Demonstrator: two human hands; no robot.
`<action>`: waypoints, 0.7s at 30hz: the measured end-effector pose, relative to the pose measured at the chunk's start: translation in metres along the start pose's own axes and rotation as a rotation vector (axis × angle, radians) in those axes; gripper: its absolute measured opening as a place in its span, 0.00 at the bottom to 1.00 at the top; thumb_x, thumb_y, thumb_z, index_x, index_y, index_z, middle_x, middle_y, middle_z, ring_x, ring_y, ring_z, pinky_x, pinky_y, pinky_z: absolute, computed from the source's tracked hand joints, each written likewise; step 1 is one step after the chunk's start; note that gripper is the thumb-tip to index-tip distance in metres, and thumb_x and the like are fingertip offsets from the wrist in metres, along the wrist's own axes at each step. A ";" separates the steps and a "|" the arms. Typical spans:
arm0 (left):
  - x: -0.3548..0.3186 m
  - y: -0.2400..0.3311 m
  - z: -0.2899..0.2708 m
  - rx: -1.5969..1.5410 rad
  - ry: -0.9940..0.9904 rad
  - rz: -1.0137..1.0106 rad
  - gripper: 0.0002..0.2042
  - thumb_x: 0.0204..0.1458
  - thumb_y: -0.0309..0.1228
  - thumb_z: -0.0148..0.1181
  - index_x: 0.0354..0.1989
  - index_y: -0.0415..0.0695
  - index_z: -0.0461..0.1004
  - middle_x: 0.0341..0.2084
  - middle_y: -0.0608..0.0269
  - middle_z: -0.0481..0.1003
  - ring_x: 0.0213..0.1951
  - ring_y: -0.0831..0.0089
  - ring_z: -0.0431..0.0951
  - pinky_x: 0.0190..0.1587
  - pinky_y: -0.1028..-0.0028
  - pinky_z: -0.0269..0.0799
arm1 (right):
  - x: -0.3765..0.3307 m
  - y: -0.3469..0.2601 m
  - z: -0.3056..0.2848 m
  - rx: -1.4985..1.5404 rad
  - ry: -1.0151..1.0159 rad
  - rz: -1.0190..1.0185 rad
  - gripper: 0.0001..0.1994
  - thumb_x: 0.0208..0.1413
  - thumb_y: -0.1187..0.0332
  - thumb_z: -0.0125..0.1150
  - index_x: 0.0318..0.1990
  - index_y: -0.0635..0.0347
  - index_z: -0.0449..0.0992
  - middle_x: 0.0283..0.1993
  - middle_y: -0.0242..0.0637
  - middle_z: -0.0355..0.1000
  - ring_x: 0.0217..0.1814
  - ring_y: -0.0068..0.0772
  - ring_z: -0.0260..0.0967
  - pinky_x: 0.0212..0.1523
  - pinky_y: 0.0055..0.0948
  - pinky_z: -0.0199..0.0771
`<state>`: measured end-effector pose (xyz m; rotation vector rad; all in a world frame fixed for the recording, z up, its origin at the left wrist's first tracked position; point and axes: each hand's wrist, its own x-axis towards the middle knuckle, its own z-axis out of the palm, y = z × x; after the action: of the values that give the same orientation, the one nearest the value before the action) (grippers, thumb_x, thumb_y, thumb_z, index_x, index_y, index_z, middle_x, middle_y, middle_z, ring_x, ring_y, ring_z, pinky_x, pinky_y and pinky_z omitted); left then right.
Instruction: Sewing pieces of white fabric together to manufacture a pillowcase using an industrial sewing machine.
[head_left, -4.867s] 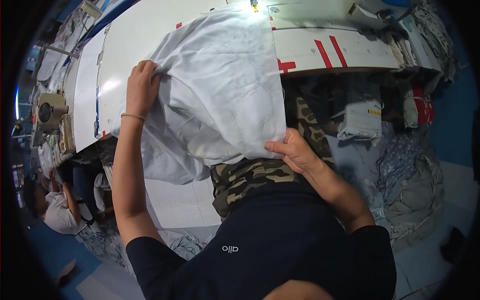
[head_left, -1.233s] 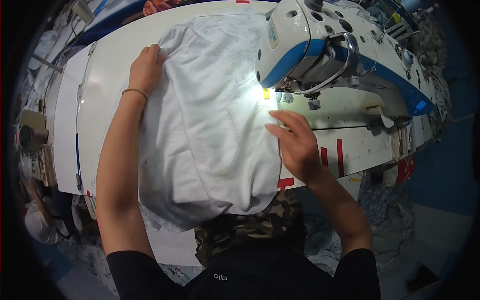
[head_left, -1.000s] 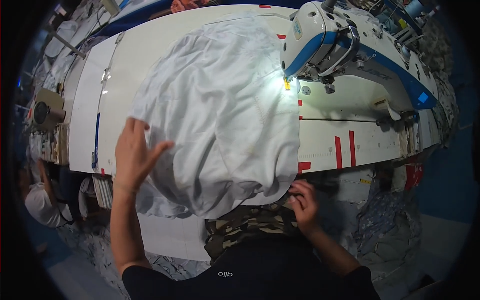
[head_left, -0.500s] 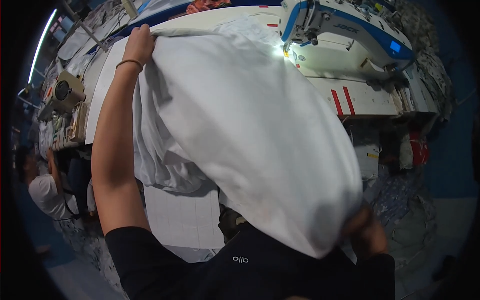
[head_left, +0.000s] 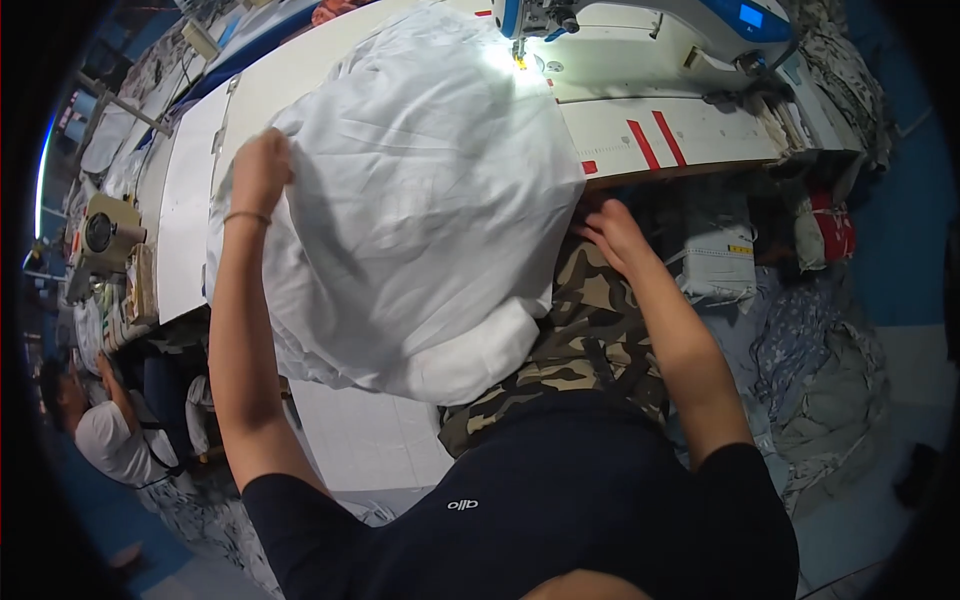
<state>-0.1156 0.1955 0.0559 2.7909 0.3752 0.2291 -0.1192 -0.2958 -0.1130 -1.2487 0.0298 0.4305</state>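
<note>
A large white cloth (head_left: 400, 220) lies spread over the left of the sewing table and hangs across my lap, loosely creased, with a folded bulge at its near end. At its left edge my left hand (head_left: 262, 172) is closed on the cloth, slightly blurred. My right hand (head_left: 612, 232) is beside the cloth's right edge, just below the table's front edge; its fingers are stretched out and apart, their tips close to the cloth. The far part of the cloth reaches beside the lit needle area of a white and blue sewing machine (head_left: 650, 25).
Red strips (head_left: 655, 140) mark the white tabletop (head_left: 715, 125) at right. Bundled fabrics (head_left: 820, 380) are heaped at lower right, below a red and white bundle (head_left: 825, 232). Another sewing machine (head_left: 108, 232) stands at left, near a seated person (head_left: 115, 430).
The cloth has come down from its raised, stretched position and settled over the table and lap. My left hand has moved nearer; my right hand has moved up and away from my body.
</note>
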 end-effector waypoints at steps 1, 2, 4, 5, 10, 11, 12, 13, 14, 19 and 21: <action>-0.026 0.038 0.000 -0.068 -0.059 0.063 0.17 0.61 0.40 0.55 0.29 0.38 0.78 0.22 0.45 0.78 0.33 0.47 0.81 0.40 0.56 0.74 | 0.021 0.008 -0.008 0.037 0.040 0.154 0.16 0.61 0.77 0.56 0.56 0.69 0.73 0.53 0.43 0.75 0.52 0.40 0.75 0.56 0.36 0.77; -0.050 0.039 0.002 0.180 -0.054 0.223 0.19 0.62 0.43 0.54 0.28 0.38 0.78 0.25 0.44 0.79 0.35 0.47 0.81 0.42 0.55 0.74 | 0.037 0.018 -0.001 0.071 0.050 0.318 0.16 0.59 0.79 0.56 0.55 0.69 0.74 0.50 0.45 0.77 0.50 0.42 0.77 0.55 0.37 0.79; -0.081 0.048 0.003 0.329 -0.216 0.184 0.19 0.62 0.45 0.54 0.36 0.38 0.76 0.39 0.42 0.79 0.43 0.46 0.79 0.48 0.53 0.73 | 0.033 0.032 0.031 0.282 -0.209 0.404 0.17 0.56 0.78 0.61 0.54 0.68 0.76 0.49 0.46 0.79 0.49 0.42 0.79 0.53 0.39 0.80; -0.087 0.044 0.013 0.321 -0.190 0.186 0.19 0.62 0.44 0.54 0.41 0.37 0.75 0.43 0.41 0.77 0.45 0.46 0.78 0.49 0.53 0.72 | 0.040 0.059 0.013 0.306 -0.563 0.400 0.20 0.59 0.73 0.63 0.59 0.67 0.73 0.57 0.47 0.75 0.56 0.41 0.77 0.59 0.41 0.78; -0.092 -0.038 0.041 0.215 0.179 0.264 0.15 0.64 0.37 0.52 0.51 0.38 0.69 0.45 0.41 0.76 0.46 0.44 0.76 0.48 0.54 0.71 | -0.044 0.028 0.091 -0.148 -0.915 -0.191 0.21 0.62 0.72 0.58 0.63 0.65 0.69 0.61 0.42 0.72 0.62 0.35 0.71 0.61 0.33 0.74; -0.088 -0.034 0.040 0.157 0.099 0.134 0.14 0.64 0.34 0.52 0.52 0.38 0.68 0.45 0.42 0.76 0.46 0.44 0.76 0.49 0.54 0.71 | -0.056 0.023 0.090 -0.330 -0.881 -0.382 0.22 0.63 0.74 0.56 0.64 0.65 0.67 0.61 0.42 0.71 0.63 0.34 0.70 0.62 0.32 0.73; -0.086 -0.044 0.044 0.182 0.191 0.219 0.11 0.64 0.31 0.51 0.50 0.40 0.68 0.45 0.44 0.76 0.46 0.44 0.76 0.48 0.55 0.72 | -0.066 0.016 0.092 -0.321 -0.886 -0.386 0.22 0.63 0.74 0.56 0.64 0.65 0.67 0.61 0.42 0.71 0.63 0.34 0.70 0.62 0.32 0.73; -0.083 -0.040 0.044 0.186 0.186 0.225 0.11 0.64 0.31 0.51 0.50 0.40 0.68 0.45 0.44 0.76 0.46 0.44 0.76 0.48 0.55 0.72 | -0.075 0.010 0.089 -0.029 -0.772 0.012 0.24 0.66 0.69 0.53 0.67 0.68 0.62 0.64 0.47 0.68 0.64 0.39 0.70 0.63 0.37 0.73; -0.080 -0.036 0.044 0.212 0.191 0.209 0.08 0.62 0.29 0.50 0.46 0.40 0.67 0.44 0.46 0.76 0.45 0.44 0.76 0.47 0.54 0.72 | -0.085 0.005 0.085 0.262 -0.630 0.403 0.27 0.69 0.65 0.50 0.70 0.70 0.57 0.67 0.52 0.65 0.64 0.44 0.70 0.64 0.42 0.73; -0.064 -0.050 0.051 0.304 0.234 0.197 0.05 0.60 0.26 0.48 0.42 0.40 0.67 0.44 0.48 0.76 0.44 0.45 0.77 0.46 0.54 0.73 | -0.160 -0.035 0.072 0.636 -0.553 0.270 0.29 0.63 0.71 0.59 0.69 0.70 0.59 0.65 0.51 0.68 0.62 0.41 0.72 0.62 0.38 0.75; -0.052 -0.053 0.050 0.339 0.249 0.192 0.06 0.60 0.25 0.47 0.44 0.41 0.68 0.45 0.50 0.77 0.45 0.46 0.77 0.46 0.54 0.74 | -0.169 -0.043 0.070 0.631 -0.527 0.276 0.29 0.61 0.74 0.61 0.68 0.70 0.61 0.63 0.49 0.70 0.62 0.39 0.73 0.61 0.37 0.75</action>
<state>-0.1675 0.2153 -0.0144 3.1431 0.2181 0.6149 -0.2756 -0.2923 -0.0081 -0.4845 -0.1058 0.9008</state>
